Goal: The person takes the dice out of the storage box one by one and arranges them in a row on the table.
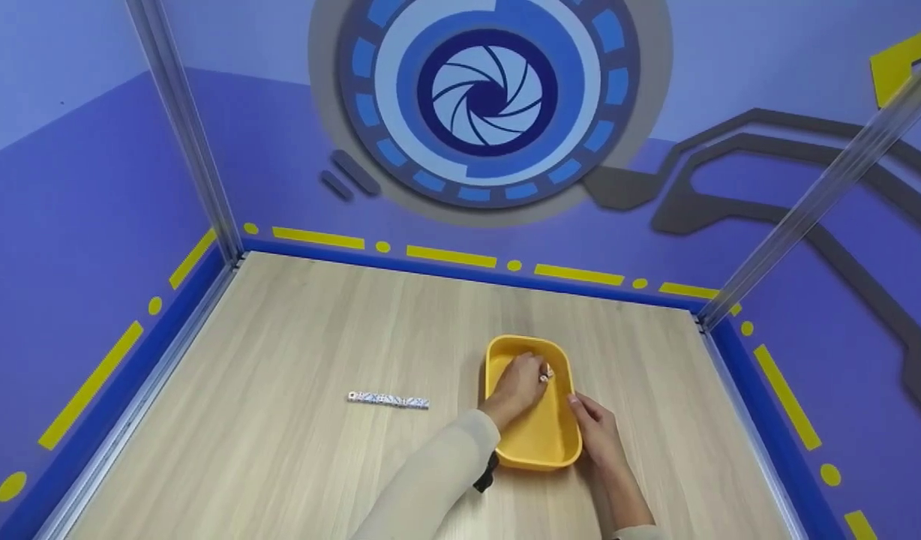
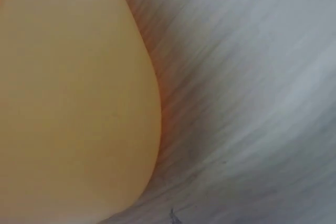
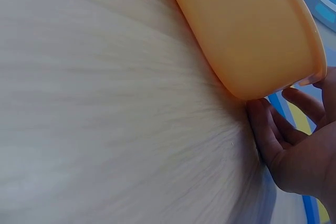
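A yellow rectangular bin point(image 1: 539, 450) with rounded corners stands on the table. My left hand point(image 1: 519, 379) reaches down inside it, its fingertips pinching small white dice point(image 1: 547, 373); how many is hidden. The right hand point(image 1: 599, 431) holds the bin's right side, thumb by the rim. In the right wrist view, the fingers point(image 3: 265, 129) of that hand bear against the lower outside of the wall. To the left of the bin lies a straight row of small white dice point(image 1: 388, 400) with coloured spots. Only the bin's outer wall point(image 2: 79, 98) shows in the left wrist view; the left hand is out of sight there.
The wooden table point(image 1: 280, 465) is enclosed by a blue back wall point(image 1: 265, 165) and side walls with yellow dashes. Metal posts point(image 1: 194, 135) rise at its far corners. A black strap point(image 1: 487, 474) shows beneath the left sleeve.
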### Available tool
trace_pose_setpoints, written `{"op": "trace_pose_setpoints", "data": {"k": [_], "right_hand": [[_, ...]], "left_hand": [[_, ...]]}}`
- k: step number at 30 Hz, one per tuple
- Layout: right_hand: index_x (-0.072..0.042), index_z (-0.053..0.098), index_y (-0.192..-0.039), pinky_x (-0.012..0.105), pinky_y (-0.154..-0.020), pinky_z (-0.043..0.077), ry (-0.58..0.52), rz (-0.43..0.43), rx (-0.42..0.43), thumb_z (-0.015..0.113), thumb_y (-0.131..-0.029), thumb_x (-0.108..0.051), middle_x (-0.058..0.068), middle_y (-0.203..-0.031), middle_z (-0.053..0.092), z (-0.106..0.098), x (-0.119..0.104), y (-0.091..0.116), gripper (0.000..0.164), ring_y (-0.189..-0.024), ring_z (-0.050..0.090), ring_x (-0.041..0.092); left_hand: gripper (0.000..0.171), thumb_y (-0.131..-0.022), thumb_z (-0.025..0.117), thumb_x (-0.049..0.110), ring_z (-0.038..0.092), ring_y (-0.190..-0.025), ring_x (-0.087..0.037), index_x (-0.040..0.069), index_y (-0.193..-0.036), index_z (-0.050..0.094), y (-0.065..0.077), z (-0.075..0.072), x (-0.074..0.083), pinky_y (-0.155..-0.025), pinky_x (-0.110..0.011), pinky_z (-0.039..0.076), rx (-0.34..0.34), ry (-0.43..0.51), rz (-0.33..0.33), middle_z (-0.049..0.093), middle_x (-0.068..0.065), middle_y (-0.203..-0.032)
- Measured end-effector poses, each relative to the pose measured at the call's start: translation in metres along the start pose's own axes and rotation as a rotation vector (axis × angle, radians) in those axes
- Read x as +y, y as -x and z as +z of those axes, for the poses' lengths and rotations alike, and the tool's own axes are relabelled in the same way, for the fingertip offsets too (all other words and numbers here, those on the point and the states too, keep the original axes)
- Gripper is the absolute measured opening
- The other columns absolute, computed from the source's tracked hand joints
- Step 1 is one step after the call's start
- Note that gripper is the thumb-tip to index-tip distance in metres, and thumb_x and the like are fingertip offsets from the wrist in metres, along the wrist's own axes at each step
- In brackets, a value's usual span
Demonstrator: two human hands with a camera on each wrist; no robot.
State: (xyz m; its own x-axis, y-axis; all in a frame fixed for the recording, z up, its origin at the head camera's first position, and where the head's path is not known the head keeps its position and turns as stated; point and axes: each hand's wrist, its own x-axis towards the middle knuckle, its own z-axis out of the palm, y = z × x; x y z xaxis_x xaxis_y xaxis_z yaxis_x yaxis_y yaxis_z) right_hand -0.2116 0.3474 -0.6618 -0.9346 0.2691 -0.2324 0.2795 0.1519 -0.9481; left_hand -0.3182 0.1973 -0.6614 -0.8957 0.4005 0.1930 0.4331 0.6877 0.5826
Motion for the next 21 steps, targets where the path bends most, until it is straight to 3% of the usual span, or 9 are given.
{"op": "trace_pose_setpoints", "data": {"k": [15,21], "right_hand": [[-0.012,0.053,-0.143,0.03,-0.087,0.053,0.023,-0.014,0.009,0.058,-0.097,-0.05,0.013,-0.136,0.058,0.001,-0.002,0.003,0.06,-0.112,0.062,0.023],[-0.014,0.054,-0.142,0.031,-0.088,0.053,0.014,-0.006,0.01,0.059,-0.096,-0.05,0.011,-0.136,0.059,0.001,0.0,0.002,0.059,-0.113,0.061,0.023]], "left_hand": [[0.011,-0.083,0.072,0.007,0.055,-0.08,-0.009,0.015,-0.091,0.072,0.002,-0.008,0.004,-0.072,-0.022,0.048,-0.036,-0.001,-0.02,0.057,0.006,-0.085],[0.008,-0.086,0.07,0.01,0.055,-0.079,-0.009,0.015,-0.091,0.073,0.0,-0.023,0.009,-0.073,-0.023,0.049,-0.123,-0.051,-0.015,0.059,0.006,-0.085]]}}
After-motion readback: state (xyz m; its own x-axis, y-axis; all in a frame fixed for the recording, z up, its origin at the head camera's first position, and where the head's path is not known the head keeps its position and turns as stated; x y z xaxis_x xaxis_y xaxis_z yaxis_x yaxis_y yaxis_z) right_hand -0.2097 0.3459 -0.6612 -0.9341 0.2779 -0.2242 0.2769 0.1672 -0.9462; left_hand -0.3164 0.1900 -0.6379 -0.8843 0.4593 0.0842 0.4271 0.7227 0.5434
